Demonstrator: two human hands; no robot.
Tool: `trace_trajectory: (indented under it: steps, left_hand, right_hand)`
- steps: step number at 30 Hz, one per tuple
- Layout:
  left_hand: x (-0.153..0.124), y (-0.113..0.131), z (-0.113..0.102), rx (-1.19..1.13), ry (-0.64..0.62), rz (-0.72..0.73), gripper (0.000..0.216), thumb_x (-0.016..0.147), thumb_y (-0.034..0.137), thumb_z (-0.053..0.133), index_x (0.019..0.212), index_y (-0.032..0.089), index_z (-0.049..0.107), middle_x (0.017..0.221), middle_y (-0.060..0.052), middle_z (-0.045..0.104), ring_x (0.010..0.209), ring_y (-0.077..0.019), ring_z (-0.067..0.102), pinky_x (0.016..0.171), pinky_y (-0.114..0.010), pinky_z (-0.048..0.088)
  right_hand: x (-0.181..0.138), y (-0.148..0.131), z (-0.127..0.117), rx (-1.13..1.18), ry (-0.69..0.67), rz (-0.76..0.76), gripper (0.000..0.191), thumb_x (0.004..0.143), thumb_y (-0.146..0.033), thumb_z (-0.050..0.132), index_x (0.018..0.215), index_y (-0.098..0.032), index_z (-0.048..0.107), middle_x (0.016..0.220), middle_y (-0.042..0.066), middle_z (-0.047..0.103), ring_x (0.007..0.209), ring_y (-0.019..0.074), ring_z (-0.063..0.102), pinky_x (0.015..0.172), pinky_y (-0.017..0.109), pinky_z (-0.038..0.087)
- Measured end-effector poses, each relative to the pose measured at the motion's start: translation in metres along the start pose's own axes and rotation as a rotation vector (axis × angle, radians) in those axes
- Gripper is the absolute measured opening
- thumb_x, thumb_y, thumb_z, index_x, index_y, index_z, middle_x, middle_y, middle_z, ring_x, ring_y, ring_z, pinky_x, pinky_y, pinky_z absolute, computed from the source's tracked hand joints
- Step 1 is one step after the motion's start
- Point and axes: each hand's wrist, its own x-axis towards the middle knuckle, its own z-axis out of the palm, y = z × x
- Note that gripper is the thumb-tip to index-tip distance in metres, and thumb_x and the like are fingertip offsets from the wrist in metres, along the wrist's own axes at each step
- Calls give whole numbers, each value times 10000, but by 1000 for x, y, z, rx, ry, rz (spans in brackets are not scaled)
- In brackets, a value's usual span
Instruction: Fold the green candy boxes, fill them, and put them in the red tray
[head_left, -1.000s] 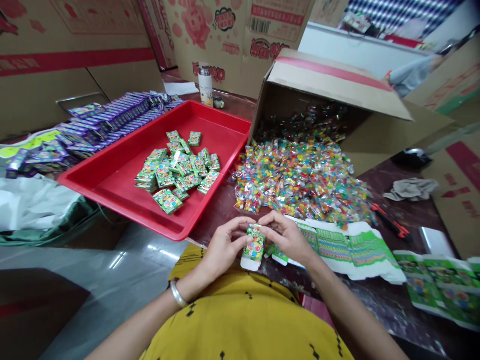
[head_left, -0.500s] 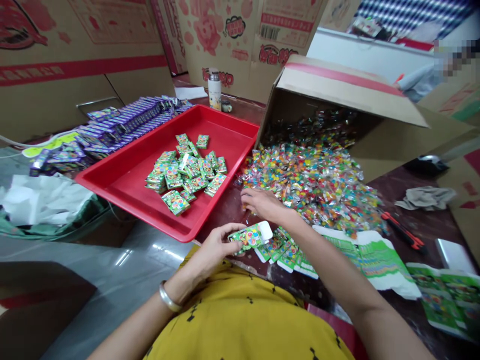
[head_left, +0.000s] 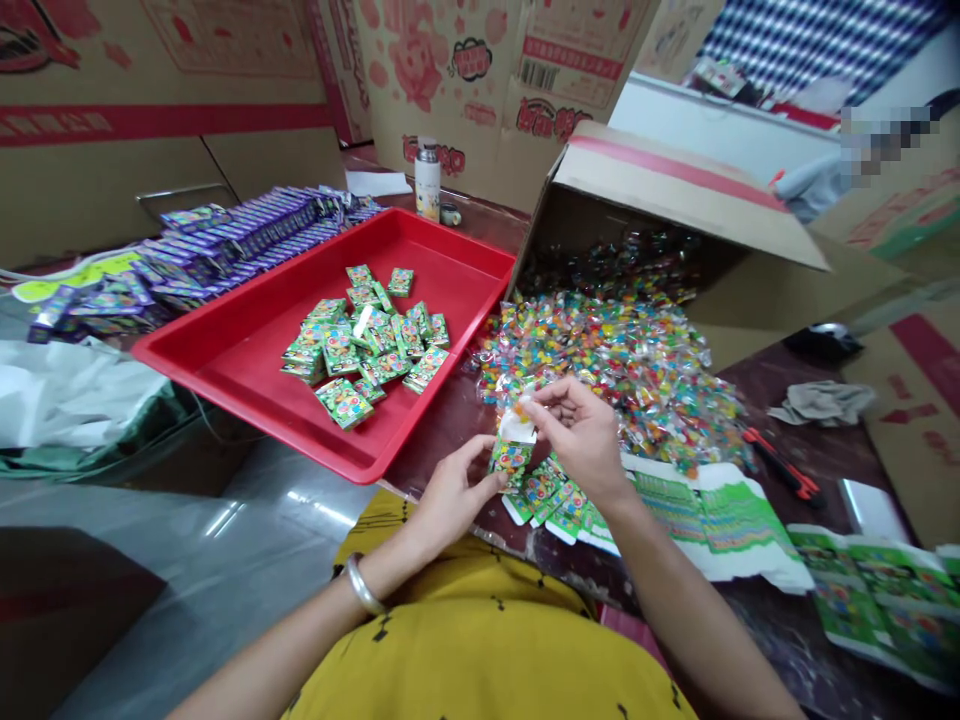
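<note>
Purple boxes [head_left: 247,235] are lying in stacked rows at far left, just beside the red tray [head_left: 225,355]. The tray is carrying a loose pile of small green boxes [head_left: 382,345]. Behind it, a white flask [head_left: 427,185] is standing upright. Nearer the person, the left hand [head_left: 454,495] is keeping its grip clamped on a green printed box [head_left: 512,460]; I am seeing this box tilting above the worktop [head_left: 442,435], its white end flap standing open at the top. The right hand [head_left: 585,440] is pinching a small candy packet [head_left: 523,405], fingertips together on it, right at that flap. Behind this hand, a heap of bagged multicoloured candies [head_left: 600,345] is spilling from a cardboard carton [head_left: 660,175] tipped on its side. Further right, flattened green cartons [head_left: 709,510] are lying in overlapping rows, and beyond them a red-and-black hand tool [head_left: 784,465] is resting near a crumpled grey cloth [head_left: 817,402].
</note>
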Motion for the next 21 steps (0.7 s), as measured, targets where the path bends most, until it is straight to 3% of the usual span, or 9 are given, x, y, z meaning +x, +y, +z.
trace_trajectory:
  steps: [4, 8, 10, 13, 15, 17, 21]
  left_hand:
    - [0, 2, 5, -49, 26, 11, 328, 872, 214, 604, 1200, 195, 597, 1154, -67, 682, 962, -208, 659, 873, -334, 521]
    - [1, 5, 7, -60, 109, 35, 348, 857, 199, 624, 1200, 202, 570, 1164, -69, 656, 960, -195, 656, 866, -325, 535]
    - [1, 8, 8, -96, 157, 64, 444, 843, 190, 644, 1265, 226, 513, 1182, -72, 631, 1017, -203, 636, 863, -322, 543]
    - [-2, 13, 9, -158, 164, 83, 646, 845, 188, 651, 1413, 287, 357, 1117, -57, 621, 961, -185, 636, 811, -304, 557]
    - [-4, 16, 10, -155, 126, 74, 656, 854, 184, 640, 1431, 295, 348, 1072, -44, 621, 871, -159, 638, 771, -284, 555]
    - [-6, 17, 10, -113, 108, 74, 553, 856, 182, 634, 1371, 266, 450, 1074, -45, 629, 869, -155, 631, 755, -264, 543]
    - [-5, 20, 8, -76, 65, 74, 363, 864, 206, 637, 1221, 227, 571, 1034, -29, 646, 871, -149, 619, 722, -228, 516]
  right_hand:
    - [-1, 2, -1, -346, 4, -230, 109, 869, -289, 670, 777, -231, 665, 851, 43, 664, 829, 217, 622, 779, 385, 502]
    - [-1, 2, -7, -335, -174, -334, 110, 885, -281, 648, 801, -235, 703, 1181, 79, 632, 1123, 276, 566, 965, 454, 446]
    - [-5, 4, -9, -165, -258, -219, 106, 904, -290, 624, 972, -255, 698, 1150, 69, 654, 1036, 241, 623, 888, 408, 505]
    - [-15, 12, -6, 97, -229, 9, 248, 884, -312, 654, 1126, -260, 635, 936, 34, 694, 793, 188, 673, 690, 316, 549]
    - [-22, 18, -3, 175, -186, 65, 230, 853, -326, 690, 1063, -240, 651, 873, 25, 691, 756, 183, 671, 668, 298, 546]
    - [-27, 21, 1, 192, -140, 68, 178, 856, -336, 685, 990, -220, 670, 865, 30, 685, 746, 178, 663, 671, 292, 539]
    - [-30, 19, 5, 141, -72, -15, 137, 880, -314, 660, 808, -198, 675, 957, 58, 661, 804, 176, 646, 681, 282, 519]
